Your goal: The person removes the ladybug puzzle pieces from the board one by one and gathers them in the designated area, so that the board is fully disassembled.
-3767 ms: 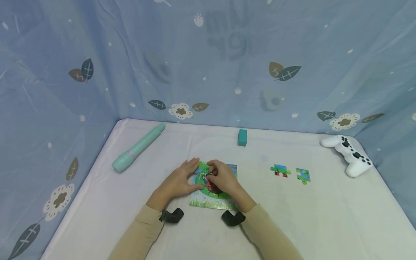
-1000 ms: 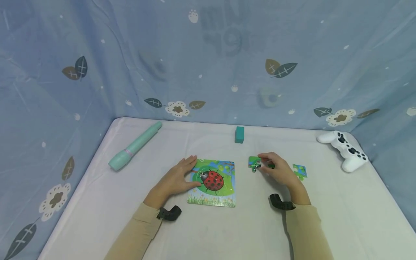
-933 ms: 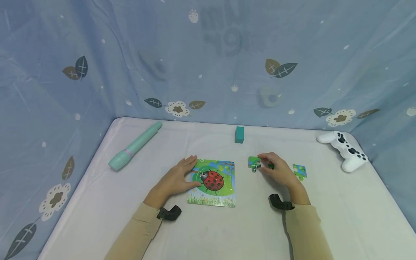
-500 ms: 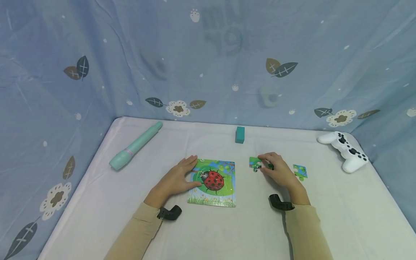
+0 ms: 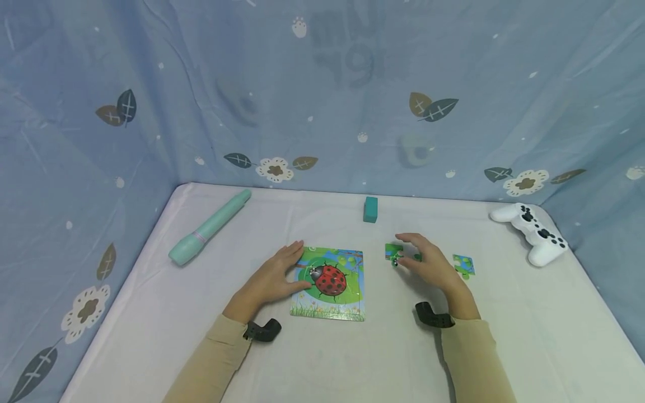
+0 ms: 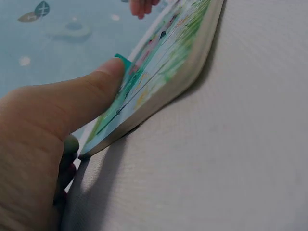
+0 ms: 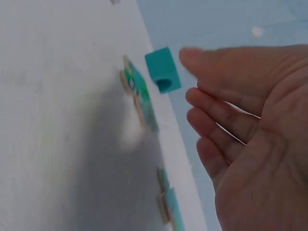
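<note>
Loose pcs could slide or twist at the right side

The right grip [image 5: 432,268], a bare hand, is wide: thumb and forefinger stand apart w/ nothing held b/w them. In the head view its thumb tip is at the tab of the green pc [image 5: 393,251], which lies on the counter [image 5: 347,358], near the right side of the ladybug board [image 5: 330,282]. From the right wrist view the fingers look apart from it, so contact is not sure. A green patch [image 5: 418,257] shows through the gap of the hand; I can't tell if it is the same pc or another one joined.

Main danger, I judge: a push from the thumb only could turn the green pc, b/c it is thin and nothing visible braces it. If 2 pcs are joined there, lifting by one end could open the joint. The blue-green pc [image 5: 464,265] lies alone near the right wrist; a low forearm might sweep it.

The left grip [image 5: 269,281] is spread, closed around nothing, thumb over the board's left edge. Board is flat, pic up. If this hand leans or drags, the board could shift.
</note>
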The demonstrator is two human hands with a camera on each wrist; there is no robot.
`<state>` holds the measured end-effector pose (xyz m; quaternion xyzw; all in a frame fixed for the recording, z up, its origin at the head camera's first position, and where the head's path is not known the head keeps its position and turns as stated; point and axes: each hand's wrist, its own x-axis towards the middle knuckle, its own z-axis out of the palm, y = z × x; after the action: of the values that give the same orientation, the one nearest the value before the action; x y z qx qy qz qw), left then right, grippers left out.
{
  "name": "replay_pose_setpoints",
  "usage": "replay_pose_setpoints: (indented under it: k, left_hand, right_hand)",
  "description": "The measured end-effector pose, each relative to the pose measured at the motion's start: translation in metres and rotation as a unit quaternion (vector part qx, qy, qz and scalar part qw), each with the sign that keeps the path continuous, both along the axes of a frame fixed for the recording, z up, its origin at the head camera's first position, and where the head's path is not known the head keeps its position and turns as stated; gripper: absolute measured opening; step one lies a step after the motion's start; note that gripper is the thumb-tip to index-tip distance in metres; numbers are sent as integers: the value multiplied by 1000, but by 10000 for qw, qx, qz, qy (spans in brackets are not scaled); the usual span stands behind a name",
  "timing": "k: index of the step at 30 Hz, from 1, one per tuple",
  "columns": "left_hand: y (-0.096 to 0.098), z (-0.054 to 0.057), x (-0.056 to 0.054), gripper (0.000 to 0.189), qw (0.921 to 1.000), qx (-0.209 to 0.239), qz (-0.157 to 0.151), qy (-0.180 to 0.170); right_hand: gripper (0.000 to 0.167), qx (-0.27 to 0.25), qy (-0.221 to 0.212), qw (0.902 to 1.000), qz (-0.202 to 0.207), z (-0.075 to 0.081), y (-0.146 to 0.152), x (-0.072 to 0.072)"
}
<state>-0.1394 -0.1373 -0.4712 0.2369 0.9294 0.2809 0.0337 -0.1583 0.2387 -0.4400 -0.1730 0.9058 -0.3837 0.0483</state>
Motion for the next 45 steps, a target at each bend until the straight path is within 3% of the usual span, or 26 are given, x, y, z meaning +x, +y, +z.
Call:
replay_pose_setpoints:
  k: [9, 13, 21, 26, 36, 45]
  left_hand:
    - [4, -1, 4, 80, 9988, 329, -192, 300]
    - [11, 2, 10, 74, 9983, 176, -455, 330]
    - [32, 5, 23, 68, 9882, -191, -1260, 847]
    - [39, 3, 32, 67, 9852, -349, -1466, 815]
    - [39, -2, 31, 67, 9837, -385, -1488, 933]
    - [39, -1, 27, 68, 9832, -433, -1532, 895]
  right_hand:
    - [58, -577, -188, 9971, 465, 10, -19, 11]
    - [55, -521, -226, 9962, 657, 9, -30, 17]
    - [54, -506, -263, 9921, 1116, 1, -48, 29]
    - [53, -562, -162, 9884, 1401, -9, -58, 34]
    - [52, -140, 380, 9896, 1378, -22, -77, 38]
    - [52, 211, 551, 9932, 1007, -23, -92, 43]
